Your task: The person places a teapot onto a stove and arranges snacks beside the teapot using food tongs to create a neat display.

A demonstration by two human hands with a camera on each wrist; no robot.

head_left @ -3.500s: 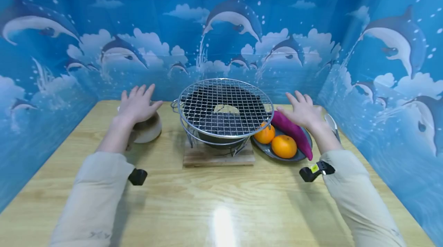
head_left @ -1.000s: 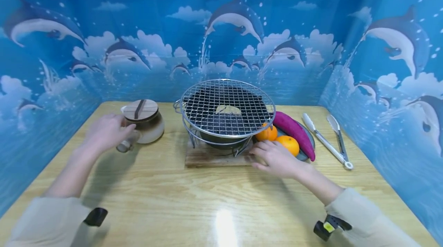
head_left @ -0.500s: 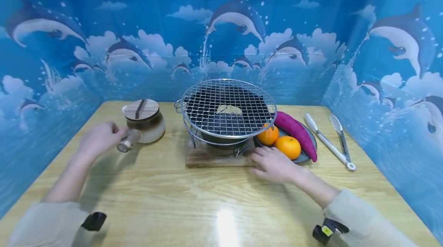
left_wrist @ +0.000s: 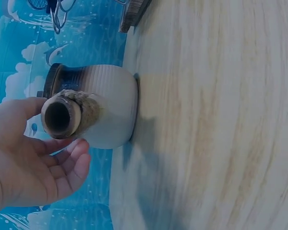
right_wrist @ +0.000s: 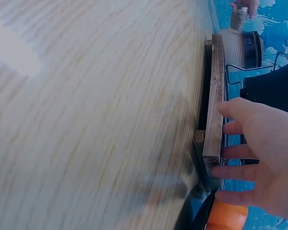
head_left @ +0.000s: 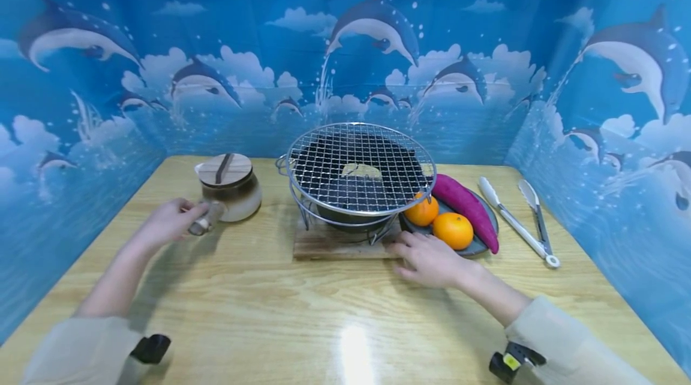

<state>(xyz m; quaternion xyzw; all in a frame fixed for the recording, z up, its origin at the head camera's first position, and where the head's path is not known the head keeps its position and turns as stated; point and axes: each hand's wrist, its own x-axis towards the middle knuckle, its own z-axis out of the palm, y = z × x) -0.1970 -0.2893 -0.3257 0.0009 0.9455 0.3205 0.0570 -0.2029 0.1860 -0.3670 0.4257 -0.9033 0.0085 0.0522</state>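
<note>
A side-handled teapot [head_left: 240, 198] with a round wooden lid stands at the back left. My left hand [head_left: 171, 222] is at its stubby handle [head_left: 207, 219]; in the left wrist view the thumb lies on one side of the handle [left_wrist: 62, 117] and the index finger on the other, the remaining fingers loosely curled. My right hand [head_left: 429, 260] is at the right end of the wooden board [head_left: 340, 248] under the grill stove [head_left: 351, 223]. The right wrist view shows its fairly straight fingers and thumb at the edge of the board [right_wrist: 215, 110].
A wire grill net [head_left: 358, 175] tops the stove. Right of it, a dark plate [head_left: 475, 247] holds two oranges [head_left: 452, 230] and a purple sweet potato [head_left: 465, 208]. Tongs [head_left: 518, 226] lie farther right. A blue dolphin curtain [head_left: 345, 43] encloses the table [head_left: 270, 325].
Both hands were raised, spread and forward at first. The left has come down to the teapot handle and closed in on it; the right has come down to the board's right end.
</note>
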